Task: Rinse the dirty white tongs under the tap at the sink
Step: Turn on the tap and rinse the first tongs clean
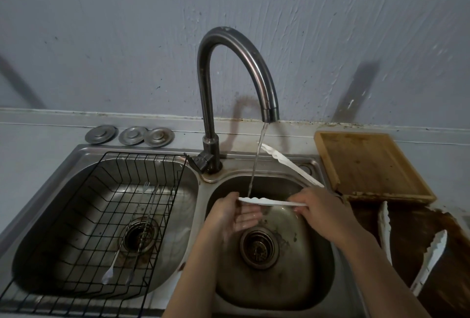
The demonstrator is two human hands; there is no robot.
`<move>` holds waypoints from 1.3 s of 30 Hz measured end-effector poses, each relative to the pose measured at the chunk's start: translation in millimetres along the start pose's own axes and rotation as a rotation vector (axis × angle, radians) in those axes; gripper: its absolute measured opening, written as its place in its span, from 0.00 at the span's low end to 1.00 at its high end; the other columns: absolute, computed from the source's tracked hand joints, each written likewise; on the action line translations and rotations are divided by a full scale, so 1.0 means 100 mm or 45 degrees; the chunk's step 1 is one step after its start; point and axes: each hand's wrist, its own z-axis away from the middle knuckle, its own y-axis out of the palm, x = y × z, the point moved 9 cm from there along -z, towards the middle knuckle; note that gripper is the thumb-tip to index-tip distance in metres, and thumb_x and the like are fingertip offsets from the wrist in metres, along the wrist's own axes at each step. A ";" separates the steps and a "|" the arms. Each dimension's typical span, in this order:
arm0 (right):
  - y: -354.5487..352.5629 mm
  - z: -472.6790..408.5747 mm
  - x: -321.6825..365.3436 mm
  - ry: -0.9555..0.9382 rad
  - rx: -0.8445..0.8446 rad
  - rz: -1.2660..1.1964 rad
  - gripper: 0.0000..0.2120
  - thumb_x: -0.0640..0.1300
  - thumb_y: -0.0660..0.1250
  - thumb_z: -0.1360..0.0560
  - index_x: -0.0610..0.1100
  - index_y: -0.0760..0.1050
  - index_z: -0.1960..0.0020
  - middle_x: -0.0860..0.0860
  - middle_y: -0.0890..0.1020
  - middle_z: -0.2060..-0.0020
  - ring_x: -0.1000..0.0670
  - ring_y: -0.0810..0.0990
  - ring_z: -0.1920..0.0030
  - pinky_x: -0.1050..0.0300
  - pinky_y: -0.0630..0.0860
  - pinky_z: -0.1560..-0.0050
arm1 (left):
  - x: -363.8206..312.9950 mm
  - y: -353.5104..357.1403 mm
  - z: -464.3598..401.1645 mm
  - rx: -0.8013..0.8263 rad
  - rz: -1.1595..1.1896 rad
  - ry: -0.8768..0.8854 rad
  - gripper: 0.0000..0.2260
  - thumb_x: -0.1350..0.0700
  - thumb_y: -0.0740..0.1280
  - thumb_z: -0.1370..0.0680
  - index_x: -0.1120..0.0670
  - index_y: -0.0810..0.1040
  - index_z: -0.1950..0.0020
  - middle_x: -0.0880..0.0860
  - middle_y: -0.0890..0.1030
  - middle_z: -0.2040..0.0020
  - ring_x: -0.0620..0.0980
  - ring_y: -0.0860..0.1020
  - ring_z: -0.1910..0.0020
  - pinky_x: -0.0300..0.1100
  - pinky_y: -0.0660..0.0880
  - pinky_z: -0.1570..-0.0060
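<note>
White tongs (269,200) are spread open over the right sink basin (312,274). My right hand (323,207) grips them near the hinge. One arm lies flat under the running water (256,162) from the dark curved tap (236,63). The other arm (287,164) sticks up and back toward the wall. My left hand (234,216) pinches the tip of the flat arm, palm cupped beneath it.
A black wire rack (106,216) with long thin utensils sits in the left basin. Three metal drain covers (131,135) lie behind it. A wooden cutting board (368,165) is at the right, with another pair of white tongs (429,256) on the counter below it.
</note>
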 end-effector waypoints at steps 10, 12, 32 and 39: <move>-0.24 0.29 0.24 -0.307 -0.712 -0.129 0.14 0.35 0.72 0.31 0.39 0.79 0.46 0.46 0.85 0.54 0.51 0.83 0.54 0.55 0.81 0.53 | -0.40 -0.14 0.08 -0.238 0.284 0.380 0.14 0.64 0.51 0.20 0.64 0.74 0.57 0.62 0.81 0.61 0.53 0.82 0.70 0.40 0.80 0.72; -0.26 0.33 0.23 -0.291 -0.785 -0.148 0.15 0.34 0.72 0.31 0.38 0.78 0.45 0.45 0.85 0.54 0.51 0.83 0.53 0.57 0.80 0.51 | -0.42 -0.12 0.11 -0.237 0.305 0.410 0.13 0.63 0.52 0.19 0.64 0.74 0.56 0.63 0.81 0.60 0.53 0.83 0.69 0.40 0.80 0.72; 0.40 -0.06 -0.53 0.366 -0.360 -0.690 0.14 0.51 0.62 0.24 0.41 0.79 0.50 0.47 0.82 0.58 0.48 0.80 0.54 0.64 0.70 0.63 | -0.59 -0.07 0.29 -0.303 0.045 0.657 0.09 0.62 0.63 0.22 0.64 0.81 0.57 0.59 0.82 0.63 0.48 0.81 0.66 0.33 0.79 0.69; 0.56 -0.07 -0.35 0.310 -0.127 -0.690 0.20 0.55 0.69 0.29 0.51 0.72 0.40 0.54 0.78 0.53 0.58 0.76 0.55 0.69 0.68 0.64 | -0.67 -0.03 0.36 -0.264 -0.086 0.779 0.13 0.58 0.59 0.19 0.63 0.79 0.55 0.61 0.82 0.58 0.54 0.81 0.58 0.33 0.80 0.64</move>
